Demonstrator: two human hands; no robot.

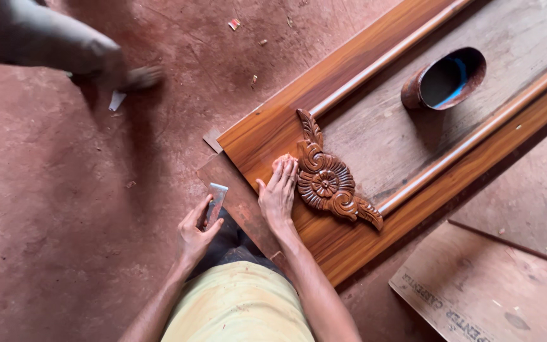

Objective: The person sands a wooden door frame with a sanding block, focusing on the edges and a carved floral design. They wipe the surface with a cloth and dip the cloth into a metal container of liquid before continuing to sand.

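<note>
On the red dirt floor [64,209], a varnished wooden panel [273,136] is lying aslant. Right hand [278,193]: fingers lying flat and together, pressing a small pad [282,161] onto the panel beside the carved floral ornament [328,180]. Left hand [196,233]: pinching a flat metal scraper [215,201] over the floor. Rusty tin [444,81]: resting on the panel's grey middle. Plywood sheet [495,291] with black stencilled lettering: lying lower right, apart from the panel's edge. Another person's leg [45,41]: passing upper left, open floor stretching between.
</note>
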